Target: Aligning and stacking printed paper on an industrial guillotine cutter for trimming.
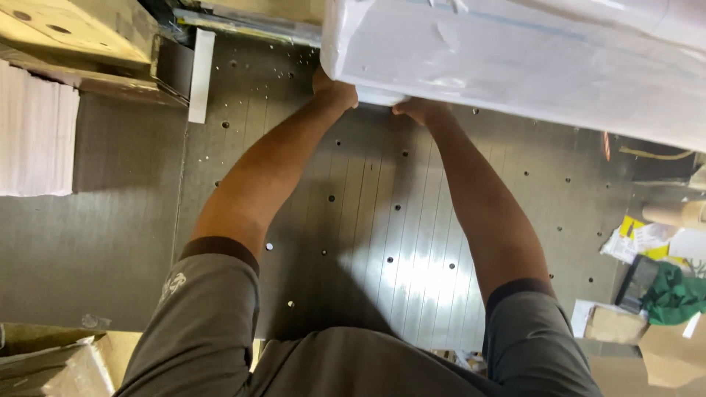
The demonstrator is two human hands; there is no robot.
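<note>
A large white plastic-wrapped bundle [515, 59] fills the top right of the head view, raised above a grey metal work table [382, 242] dotted with small holes. My left hand [334, 90] presses under the bundle's near left edge. Close beside it, my right hand [421, 109] grips the same near edge, its fingers hidden beneath the wrap. Both arms reach straight forward over the table.
A stack of white sheets [33, 140] lies at the far left. A wooden block [73, 33] and white strip [200, 73] sit at the top left. Cardboard boxes [662, 345], a green cloth [673, 298] and papers crowd the lower right; another box [51, 364] is at the bottom left.
</note>
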